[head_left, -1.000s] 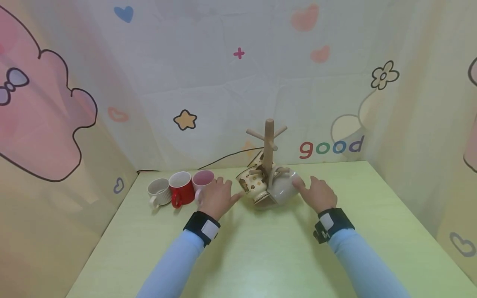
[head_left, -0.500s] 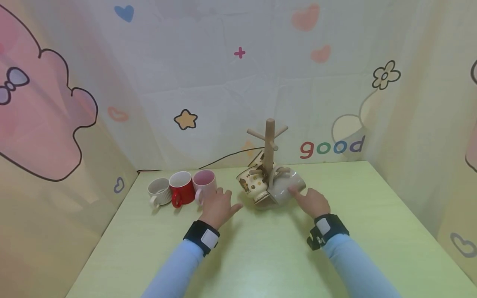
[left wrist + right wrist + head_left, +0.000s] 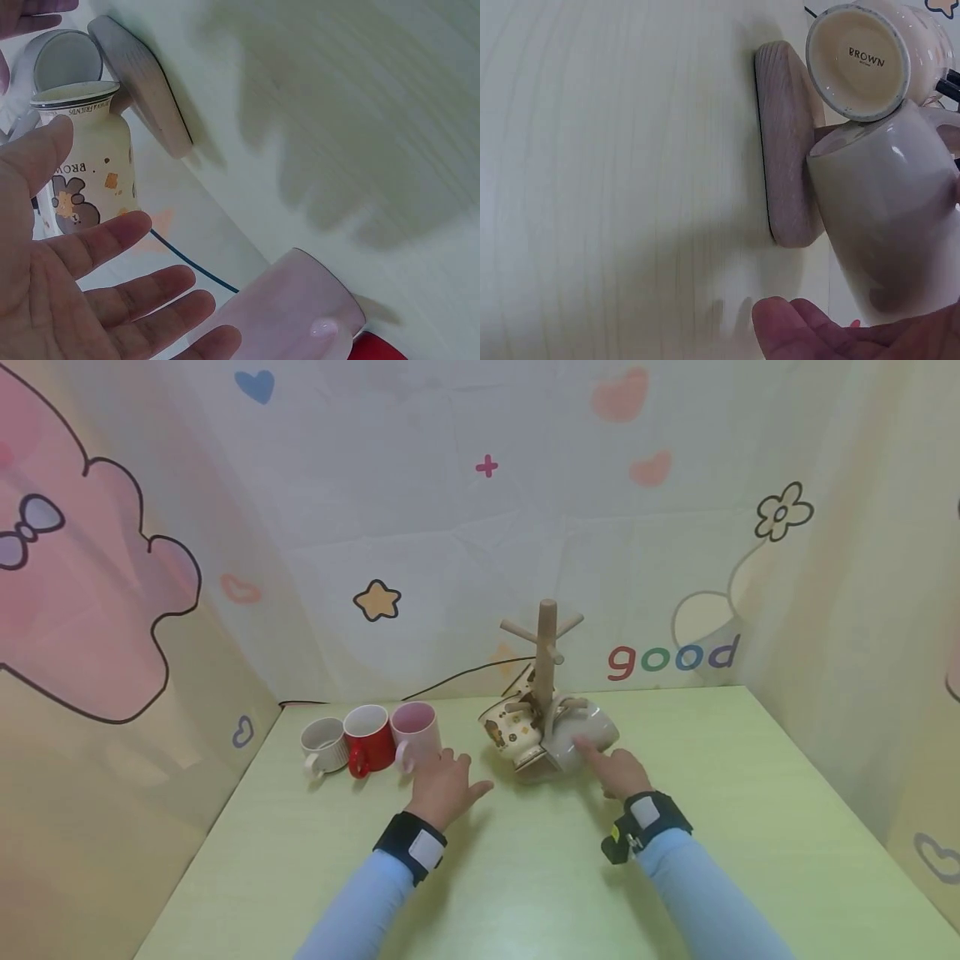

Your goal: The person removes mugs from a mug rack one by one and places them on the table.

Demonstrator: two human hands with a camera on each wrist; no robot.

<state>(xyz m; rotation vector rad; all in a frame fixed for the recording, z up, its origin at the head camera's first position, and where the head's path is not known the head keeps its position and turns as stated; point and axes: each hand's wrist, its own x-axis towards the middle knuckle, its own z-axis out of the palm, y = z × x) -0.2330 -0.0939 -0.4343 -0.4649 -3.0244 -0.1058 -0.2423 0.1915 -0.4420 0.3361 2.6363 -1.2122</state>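
Because the plain white mug (image 3: 592,727) hangs at a steep tilt by its handle on the right side of the wooden mug tree (image 3: 547,639), a firm push from the right hand (image 3: 621,774) could swing it or work the handle off its low peg. Its rim end sits so close to the foot of the bear-print BROWN mug (image 3: 512,731), slung on the tree's near left, that a knock could chip either one; whether they touch is hard to tell. With the weight low on the tree, tipping seems less likely than a slip. From the tree's front right, the right forearm reaches in, one digit stretched to the white mug's wall and others extended beside it; contact looks likely, but nothing is gripped. Well to the tree's front left, the left hand (image 3: 442,793) is spread wide, thumb aimed towards the tree, holding nothing. Its fingertips overlap the pink mug (image 3: 417,727), left of the tree, in the head view, so a careless sweep might shove that mug into the red mug (image 3: 372,749) beside it.
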